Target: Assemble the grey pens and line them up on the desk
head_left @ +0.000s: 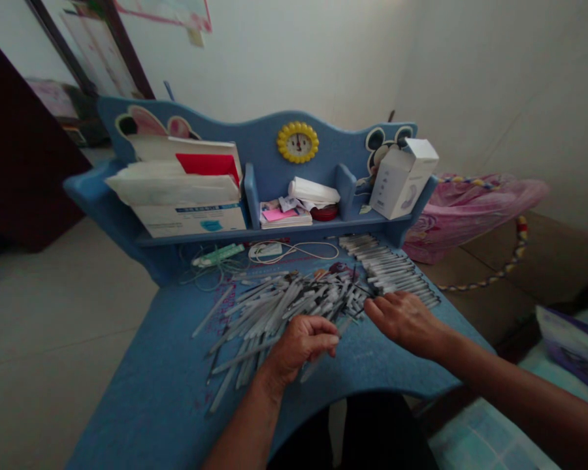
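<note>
A loose pile of translucent pen barrels (274,303) lies across the middle of the blue desk (142,372). My left hand (304,343) is at the pile's near edge, thumb and fingers pinched on a clear pen barrel (343,325) that slants up to the right. Beside it on the right, my right hand (404,320) is closed, knuckles up, by the dark pieces at the pile's right side. Its fingertips and anything in them are hidden. Behind that hand, finished-looking pens (385,267) with dark ends lie side by side in a neat row.
A blue shelf (274,234) along the back holds a mask box (191,219), papers and a white carton (404,179). A pale cord (294,251) and a green-white object (219,255) lie under it. On the right are a hoop (519,245) and pink fabric (475,209).
</note>
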Demonstrator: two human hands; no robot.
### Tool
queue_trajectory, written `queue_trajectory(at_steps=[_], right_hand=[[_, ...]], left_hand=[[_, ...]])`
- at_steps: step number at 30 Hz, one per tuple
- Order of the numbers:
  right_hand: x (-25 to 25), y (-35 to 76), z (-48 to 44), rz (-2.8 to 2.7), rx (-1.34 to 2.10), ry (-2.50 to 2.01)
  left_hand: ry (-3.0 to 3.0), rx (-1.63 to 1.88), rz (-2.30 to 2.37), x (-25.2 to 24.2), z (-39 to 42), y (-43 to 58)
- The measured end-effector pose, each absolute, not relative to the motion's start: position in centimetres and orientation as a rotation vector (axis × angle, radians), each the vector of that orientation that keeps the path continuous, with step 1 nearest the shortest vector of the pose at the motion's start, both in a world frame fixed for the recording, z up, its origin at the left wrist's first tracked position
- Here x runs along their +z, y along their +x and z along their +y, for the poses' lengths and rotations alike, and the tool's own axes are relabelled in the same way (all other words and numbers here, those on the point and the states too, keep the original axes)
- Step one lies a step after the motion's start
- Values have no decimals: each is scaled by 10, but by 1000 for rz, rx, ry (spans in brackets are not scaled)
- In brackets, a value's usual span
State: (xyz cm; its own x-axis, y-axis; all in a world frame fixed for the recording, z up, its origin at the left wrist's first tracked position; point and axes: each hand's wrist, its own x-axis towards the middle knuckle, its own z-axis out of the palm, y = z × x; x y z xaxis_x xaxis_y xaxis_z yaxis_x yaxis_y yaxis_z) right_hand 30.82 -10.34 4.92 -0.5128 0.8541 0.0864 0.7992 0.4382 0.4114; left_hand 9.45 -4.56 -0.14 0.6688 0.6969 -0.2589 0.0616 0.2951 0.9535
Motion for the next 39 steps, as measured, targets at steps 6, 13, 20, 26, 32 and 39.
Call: queue_trajectory(at_steps=[6,13,20,26,32,39], right_hand=[[53,304,-102,2575,634,1381],[61,298,-101,2608,647,1274],[62,288,-99,2726,641,1198],[78,280,-103,2888,746,1184],[63,305,-99,2872,481,1758],[8,313,-97,2403,-217,2389]], left_hand=[[1227,461,757,-3,-46,94],[1213,456,741,-2,-47,95],[1236,487,761,-3,-49,98],[1222,657,763,-1,-47,97],[1121,879,840,5,-43,93],[1068,949,778,8,-44,90]])
